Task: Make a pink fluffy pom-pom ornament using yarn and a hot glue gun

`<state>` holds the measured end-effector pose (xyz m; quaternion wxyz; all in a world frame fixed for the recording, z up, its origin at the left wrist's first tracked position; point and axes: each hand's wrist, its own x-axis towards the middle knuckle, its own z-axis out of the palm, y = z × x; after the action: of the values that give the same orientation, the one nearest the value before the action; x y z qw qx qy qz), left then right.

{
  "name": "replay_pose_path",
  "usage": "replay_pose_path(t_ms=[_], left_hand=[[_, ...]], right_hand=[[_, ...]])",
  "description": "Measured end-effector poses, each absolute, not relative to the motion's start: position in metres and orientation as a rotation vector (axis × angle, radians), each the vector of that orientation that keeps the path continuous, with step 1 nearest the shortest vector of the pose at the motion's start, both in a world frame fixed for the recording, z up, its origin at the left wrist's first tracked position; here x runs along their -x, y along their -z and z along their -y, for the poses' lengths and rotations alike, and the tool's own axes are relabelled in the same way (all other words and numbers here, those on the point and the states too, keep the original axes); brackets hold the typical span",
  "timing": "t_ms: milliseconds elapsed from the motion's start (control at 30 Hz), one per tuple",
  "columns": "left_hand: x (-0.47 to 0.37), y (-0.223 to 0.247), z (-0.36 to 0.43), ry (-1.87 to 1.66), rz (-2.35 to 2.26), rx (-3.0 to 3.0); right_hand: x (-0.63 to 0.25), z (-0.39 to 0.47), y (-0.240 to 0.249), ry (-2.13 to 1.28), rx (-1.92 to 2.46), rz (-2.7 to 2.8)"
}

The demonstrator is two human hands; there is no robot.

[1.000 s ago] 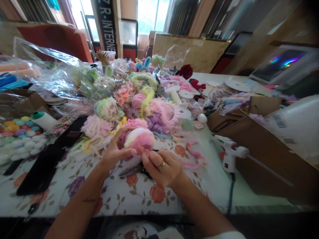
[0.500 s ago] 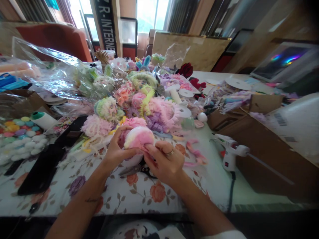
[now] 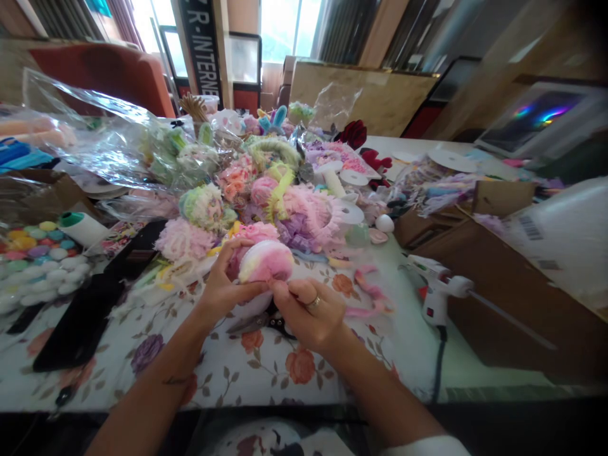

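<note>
Softly with this fluffy ball (image 3: pixel 267 259)
Left hand (image 3: pixel 222 284) curls around it, best kept steady; right hand (image 3: pixel 308 311) pinches its lower edge.

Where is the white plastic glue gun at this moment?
In the head view, the white plastic glue gun is on the right side, beside the brown cardboard box, right of the person's right hand.

Bright window (image 3: pixel 279 30) (nearly white), blurred right edge
</note>
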<state>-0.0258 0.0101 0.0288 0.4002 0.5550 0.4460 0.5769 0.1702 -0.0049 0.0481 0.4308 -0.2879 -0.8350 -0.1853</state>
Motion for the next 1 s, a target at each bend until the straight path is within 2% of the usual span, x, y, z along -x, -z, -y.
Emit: replay_pose_path(t_ms=[133,500,1000], left_hand=[[0.026,-0.03,-0.012,-1.448,-1.091,-1.359],[0.026,-0.029,-0.011,-1.445,-1.12,-1.378],[0.027,-0.026,-0.013,-1.421,-1.097,-1.356]], right_hand=[[-0.172,0.001,-0.059,0.663,0.551,2.041],[-0.173,0.0,-0.046,0.318,0.703,1.956],[-0.169,-0.002,-0.046,0.319,0.704,1.893]])
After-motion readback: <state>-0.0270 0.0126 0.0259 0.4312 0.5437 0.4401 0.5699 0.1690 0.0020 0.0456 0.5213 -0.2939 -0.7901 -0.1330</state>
